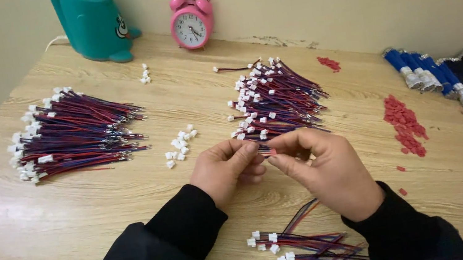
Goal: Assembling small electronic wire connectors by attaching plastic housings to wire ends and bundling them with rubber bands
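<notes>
Wire lead point(266, 152), thin red-blue, pinched between left hand point(227, 171) and right hand point(326, 170) grips above wood-grain table point(39, 218).

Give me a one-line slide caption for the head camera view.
Both hands pinch a small wire lead among connector-tipped wire bundles on a wooden table.

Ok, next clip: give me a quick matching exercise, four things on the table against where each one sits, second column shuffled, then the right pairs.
Things:
1. pink alarm clock
2. teal holder
3. red pieces
4. loose white connectors

Places:
A. between the two big wire bundles
B. far left corner, by the wall
C. right of the hands, toward the blue and black rolls
D. against the wall, beyond the middle wire bundle

Pairs: 1-D, 2-B, 3-C, 4-A

The left hand and right hand meet at the table's middle, fingers pinching a small wire end.
</notes>
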